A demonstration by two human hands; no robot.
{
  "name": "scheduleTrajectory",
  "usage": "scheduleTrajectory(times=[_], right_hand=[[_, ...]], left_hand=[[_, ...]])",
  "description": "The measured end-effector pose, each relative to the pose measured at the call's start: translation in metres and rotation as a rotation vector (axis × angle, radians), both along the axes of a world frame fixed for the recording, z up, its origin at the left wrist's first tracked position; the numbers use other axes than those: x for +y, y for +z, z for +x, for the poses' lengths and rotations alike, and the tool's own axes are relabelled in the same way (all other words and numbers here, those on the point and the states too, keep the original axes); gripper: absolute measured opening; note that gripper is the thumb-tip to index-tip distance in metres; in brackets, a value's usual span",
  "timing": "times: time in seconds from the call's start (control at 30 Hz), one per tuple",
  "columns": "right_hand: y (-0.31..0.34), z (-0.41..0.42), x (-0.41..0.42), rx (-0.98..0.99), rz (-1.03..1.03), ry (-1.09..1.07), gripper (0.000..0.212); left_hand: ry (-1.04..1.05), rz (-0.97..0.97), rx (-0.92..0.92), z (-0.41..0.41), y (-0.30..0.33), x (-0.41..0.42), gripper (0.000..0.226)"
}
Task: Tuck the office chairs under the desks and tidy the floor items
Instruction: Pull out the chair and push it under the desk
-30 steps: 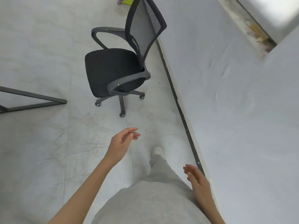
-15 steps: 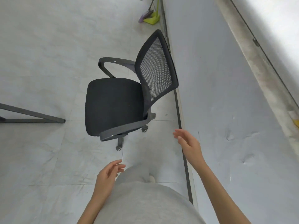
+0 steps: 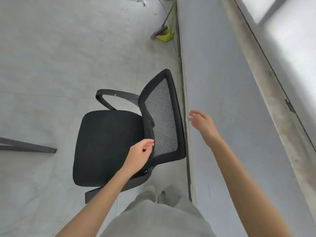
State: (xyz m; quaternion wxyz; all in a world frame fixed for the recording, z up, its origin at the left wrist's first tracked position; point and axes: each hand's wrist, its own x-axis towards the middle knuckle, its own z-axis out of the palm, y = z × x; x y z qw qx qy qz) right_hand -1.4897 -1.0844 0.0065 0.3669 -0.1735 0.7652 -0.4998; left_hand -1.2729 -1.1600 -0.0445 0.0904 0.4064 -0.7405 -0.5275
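A black office chair (image 3: 106, 144) with a mesh backrest (image 3: 162, 117) and two curved armrests stands on the pale floor directly in front of me, its back close to the grey wall. My left hand (image 3: 139, 155) reaches in at the backrest's near edge with fingers loosely curled; whether it touches the frame is unclear. My right hand (image 3: 202, 124) hovers open beside the backrest's far side, between chair and wall, touching nothing.
A grey wall (image 3: 230, 100) with a dark skirting strip runs along the right. A dark metal desk foot (image 3: 29, 147) lies on the floor at left. Farther off by the wall sit a green dustpan (image 3: 165, 35) and a broom (image 3: 159, 30), with white cables beyond.
I have stepped up to the chair, which is now right below me. Both hands rose from my sides and came to the two sides of the backrest.
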Motion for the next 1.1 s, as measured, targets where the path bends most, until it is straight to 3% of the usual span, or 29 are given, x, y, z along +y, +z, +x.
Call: scheduleTrajectory(times=[0.13, 0.27, 0.37, 0.5, 0.57, 0.67, 0.73, 0.83, 0.9, 0.97, 1.1], right_hand=[[0.003, -0.052, -0.069, -0.287, 0.057, -0.044, 0.039], [-0.002, -0.074, -0.111, -0.377, 0.101, 0.034, 0.037], [-0.009, -0.071, -0.122, -0.361, 0.134, 0.125, 0.026], [-0.009, -0.067, -0.118, -0.362, 0.148, 0.151, 0.041], [-0.010, -0.068, -0.114, -0.361, 0.145, 0.164, 0.040], [-0.017, -0.068, -0.100, -0.352, 0.126, 0.220, 0.024], [-0.030, -0.066, -0.086, -0.054, 0.185, 0.378, 0.035], [-0.050, -0.061, -0.059, 0.781, 0.137, 0.680, 0.062], [-0.060, -0.058, -0.044, 1.110, 0.076, 0.868, 0.070], [-0.070, -0.051, -0.033, 1.265, 0.076, 1.051, 0.067], [-0.086, -0.020, -0.009, 1.347, -0.008, 1.218, 0.047]], left_hand=[[-0.100, -0.048, -0.043, -0.068, -0.002, -0.009, 0.040], [-0.065, -0.081, -0.107, -0.111, -0.012, -0.005, 0.057], [0.048, -0.037, -0.151, -0.135, -0.017, 0.003, 0.069], [0.162, -0.113, -0.270, -0.152, -0.021, 0.012, 0.067], [0.161, -0.145, -0.321, -0.151, -0.020, 0.016, 0.061], [0.084, -0.141, -0.335, -0.136, -0.019, 0.018, 0.060], [0.027, -0.128, -0.332, -0.115, -0.015, 0.021, 0.063], [-0.053, -0.089, -0.322, -0.069, -0.014, 0.038, 0.065], [-0.088, -0.065, -0.307, -0.033, -0.013, 0.052, 0.065], [-0.085, -0.043, -0.317, 0.004, -0.012, 0.062, 0.064], [0.015, -0.060, -0.385, 0.062, -0.007, 0.084, 0.060]])
